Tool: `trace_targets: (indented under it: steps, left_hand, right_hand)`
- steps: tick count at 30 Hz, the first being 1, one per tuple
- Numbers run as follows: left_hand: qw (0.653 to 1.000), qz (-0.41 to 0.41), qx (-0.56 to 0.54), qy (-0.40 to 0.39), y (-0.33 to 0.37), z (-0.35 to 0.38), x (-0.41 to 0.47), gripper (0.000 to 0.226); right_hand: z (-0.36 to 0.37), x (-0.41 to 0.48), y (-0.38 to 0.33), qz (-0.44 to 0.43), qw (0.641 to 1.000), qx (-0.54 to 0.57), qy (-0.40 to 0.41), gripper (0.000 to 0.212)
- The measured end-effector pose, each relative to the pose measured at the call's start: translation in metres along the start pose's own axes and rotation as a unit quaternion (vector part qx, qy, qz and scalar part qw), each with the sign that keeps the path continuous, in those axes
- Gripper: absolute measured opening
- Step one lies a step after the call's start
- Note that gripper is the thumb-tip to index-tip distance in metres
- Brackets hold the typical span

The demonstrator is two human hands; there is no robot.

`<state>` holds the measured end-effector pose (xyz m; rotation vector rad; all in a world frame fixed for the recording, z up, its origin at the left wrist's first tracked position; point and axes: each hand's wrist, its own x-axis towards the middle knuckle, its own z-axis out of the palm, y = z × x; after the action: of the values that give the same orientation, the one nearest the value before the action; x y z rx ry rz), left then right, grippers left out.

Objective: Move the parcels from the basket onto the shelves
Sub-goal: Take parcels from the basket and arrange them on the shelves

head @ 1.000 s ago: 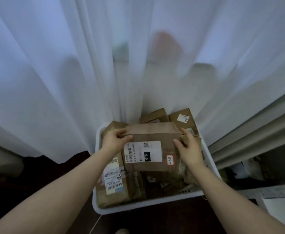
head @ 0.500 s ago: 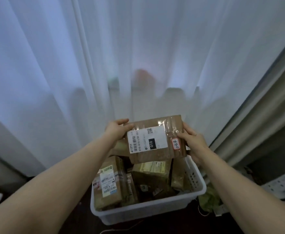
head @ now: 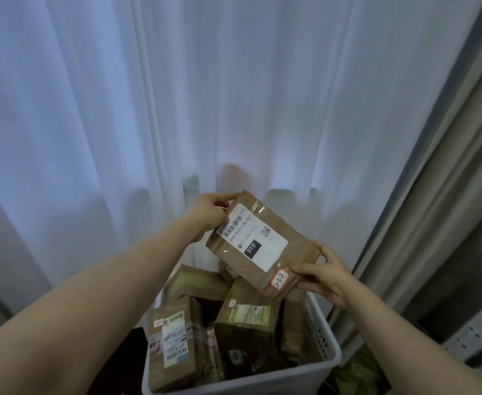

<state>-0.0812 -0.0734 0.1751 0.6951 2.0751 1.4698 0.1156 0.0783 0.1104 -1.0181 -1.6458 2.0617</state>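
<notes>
A flat brown parcel point(head: 291, 252) with a white label marked 010 and a small handwritten sticker hangs tilted above the basket. My left hand point(head: 208, 213) grips its upper left corner. My right hand point(head: 326, 273) pinches its lower right corner beside the sticker. Below stands the white plastic basket point(head: 329, 354), which holds several more brown parcels point(head: 245, 320), some with white labels. No shelf surface for parcels is plainly in view.
A sheer white curtain point(head: 234, 95) hangs right behind the basket and fills most of the view. A beige drape point(head: 448, 209) runs down the right side. A pale perforated shelf edge point(head: 479, 334) shows at the lower right. The floor is dark.
Both hands lifted the 010 parcel out of the basket and higher, then tilted it clockwise so its right end dips. The view rose with it.
</notes>
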Motion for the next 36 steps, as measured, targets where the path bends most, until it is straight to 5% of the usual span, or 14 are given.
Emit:
trace_targets:
  steps: [3, 9, 13, 16, 20, 24, 29, 36]
  left_hand:
    - [1.000, 0.021, 0.015, 0.008, 0.018, 0.002, -0.006, 0.054]
    - [0.997, 0.070, -0.039, 0.023, 0.056, 0.014, -0.017, 0.061]
    - [0.981, 0.112, -0.105, 0.115, 0.073, 0.026, -0.024, 0.064]
    - [0.989, 0.047, -0.098, 0.104, 0.068, 0.037, -0.028, 0.044]
    - [0.992, -0.007, -0.124, 0.020, 0.060, 0.052, -0.035, 0.053]
    - [0.988, 0.035, -0.151, 0.005, 0.064, 0.056, -0.037, 0.032]
    - [0.987, 0.075, -0.139, -0.001, 0.073, 0.058, -0.045, 0.032]
    - [0.988, 0.103, -0.100, -0.051, 0.086, 0.078, -0.045, 0.062]
  right_hand:
    - [-0.005, -0.005, 0.002, -0.005, 0.999, 0.040, 0.011, 0.056]
    - [-0.004, -0.009, 0.006, -0.049, 0.987, 0.150, 0.043, 0.044]
    - [0.001, -0.014, -0.011, -0.100, 0.969, 0.216, 0.062, 0.041]
    - [0.004, -0.021, -0.032, -0.127, 0.959, 0.243, 0.077, 0.036]
    - [0.007, -0.030, -0.053, -0.146, 0.953, 0.253, 0.080, 0.033]
    - [0.002, -0.034, -0.061, -0.154, 0.959, 0.227, 0.065, 0.037]
    - [-0.015, -0.029, -0.063, -0.178, 0.974, 0.059, 0.130, 0.042]
    - [-0.051, -0.039, -0.078, -0.196, 0.977, 0.014, 0.080, 0.066]
